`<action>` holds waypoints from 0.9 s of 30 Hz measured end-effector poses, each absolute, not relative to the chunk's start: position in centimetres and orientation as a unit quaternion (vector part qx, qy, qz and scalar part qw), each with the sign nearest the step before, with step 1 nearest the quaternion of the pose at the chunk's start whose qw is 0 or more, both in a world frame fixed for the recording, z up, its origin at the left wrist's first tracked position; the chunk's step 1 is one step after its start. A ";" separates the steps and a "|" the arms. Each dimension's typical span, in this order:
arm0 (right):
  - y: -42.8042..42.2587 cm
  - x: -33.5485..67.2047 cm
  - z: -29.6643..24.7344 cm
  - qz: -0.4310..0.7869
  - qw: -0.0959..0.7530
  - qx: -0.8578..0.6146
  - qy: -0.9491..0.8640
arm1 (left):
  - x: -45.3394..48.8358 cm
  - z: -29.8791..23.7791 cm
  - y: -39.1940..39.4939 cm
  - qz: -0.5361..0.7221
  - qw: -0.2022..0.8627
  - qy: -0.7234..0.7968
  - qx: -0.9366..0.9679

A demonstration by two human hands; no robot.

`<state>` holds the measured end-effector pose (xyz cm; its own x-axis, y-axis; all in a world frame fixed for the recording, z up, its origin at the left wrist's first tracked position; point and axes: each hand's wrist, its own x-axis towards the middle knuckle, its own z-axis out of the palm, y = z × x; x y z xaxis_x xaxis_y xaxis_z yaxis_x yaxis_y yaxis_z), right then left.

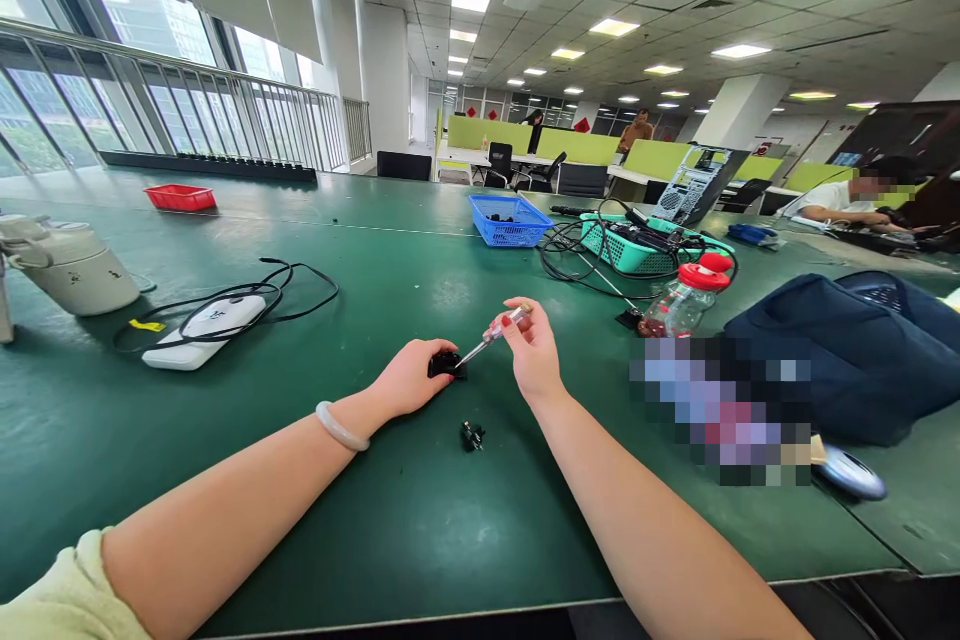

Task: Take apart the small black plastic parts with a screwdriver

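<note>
My left hand [417, 376] is closed on a small black plastic part [448, 366], keeping it down at the green tabletop. In my right hand [534, 350] is a screwdriver [495, 330] with a clear, reddish handle, gripped between thumb and fingers. Its metal shaft slants down to the left, and the tip meets the black part; whether it sits in a screw is too small to tell. Nearer to me, between my forearms, lies a small black piece with shiny metal bits [472, 435].
A white power bank [206, 330] with a black cable lies left, near a beige jug [75, 265]. Beyond are a red tray [180, 198], a blue basket [510, 222] and a green basket [622, 245] of cables. A red-lidded jar [679, 305] and dark bag [847, 360] stand right. Someone sits far right.
</note>
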<state>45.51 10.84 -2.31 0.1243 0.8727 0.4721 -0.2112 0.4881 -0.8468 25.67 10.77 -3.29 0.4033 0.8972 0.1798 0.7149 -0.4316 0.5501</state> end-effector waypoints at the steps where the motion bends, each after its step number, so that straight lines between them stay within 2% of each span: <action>1: 10.7 45.5 -2.2 0.380 0.690 -0.311 -0.532 | 25.6 -3.3 10.8 0.230 0.196 0.493 0.815; 6: 9.6 45.3 -1.7 0.314 0.689 -0.323 -0.568 | 25.6 -3.4 10.8 0.228 0.194 0.493 0.817; 17: 9.1 44.7 -2.0 0.245 0.576 -0.353 -0.695 | 25.7 -3.1 10.5 0.226 0.188 0.492 0.820; 21: 9.4 44.7 -2.0 0.243 0.548 -0.370 -0.710 | 25.7 -3.2 10.7 0.227 0.184 0.490 0.821; 27: 9.5 44.7 -2.3 0.267 0.551 -0.365 -0.702 | 25.6 -3.2 10.8 0.222 0.181 0.495 0.820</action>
